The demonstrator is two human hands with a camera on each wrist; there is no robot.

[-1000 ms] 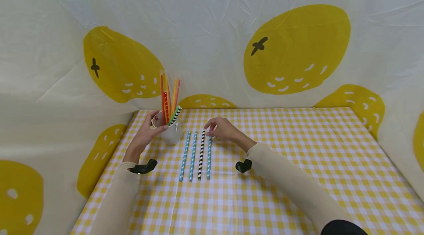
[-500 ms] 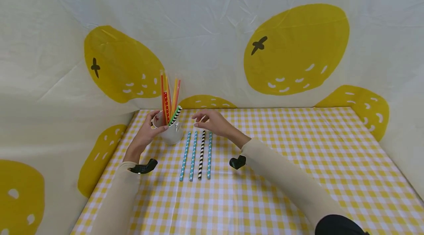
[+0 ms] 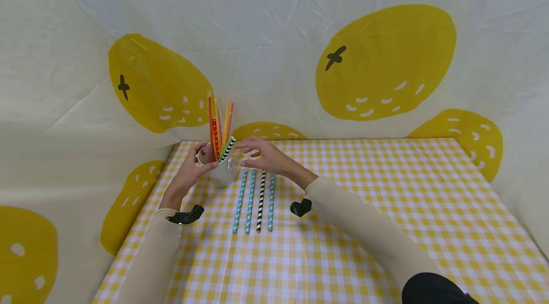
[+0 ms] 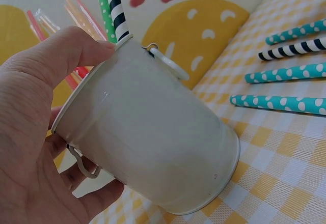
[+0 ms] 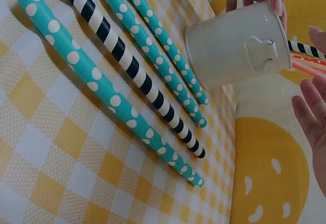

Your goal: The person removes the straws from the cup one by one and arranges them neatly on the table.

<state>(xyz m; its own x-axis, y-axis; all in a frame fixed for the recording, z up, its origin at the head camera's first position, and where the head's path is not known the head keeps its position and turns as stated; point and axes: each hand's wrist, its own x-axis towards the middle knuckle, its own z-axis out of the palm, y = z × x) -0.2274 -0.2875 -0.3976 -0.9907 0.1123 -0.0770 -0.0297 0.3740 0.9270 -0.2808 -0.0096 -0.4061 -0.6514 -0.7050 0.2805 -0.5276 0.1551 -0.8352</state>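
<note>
Gripping a pale pail (image 3: 223, 176) at its rim, the left hand (image 3: 188, 171) lays its thumb over the edge, fingers round the other side; just beside the striped straw (image 3: 228, 148) standing in it, the right hand (image 3: 268, 157) hangs with thumb and fingers parted; near the pail, three dotted teal straws (image 3: 250, 201) and a black-and-white straw (image 3: 260, 201) lie in a row on the checked cloth (image 3: 364, 208)

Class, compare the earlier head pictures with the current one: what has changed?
The right hand moved left, from the far end of the rightmost dotted straw toward the bucket. The left hand still grips the bucket; the four table straws stay in their row.
</note>
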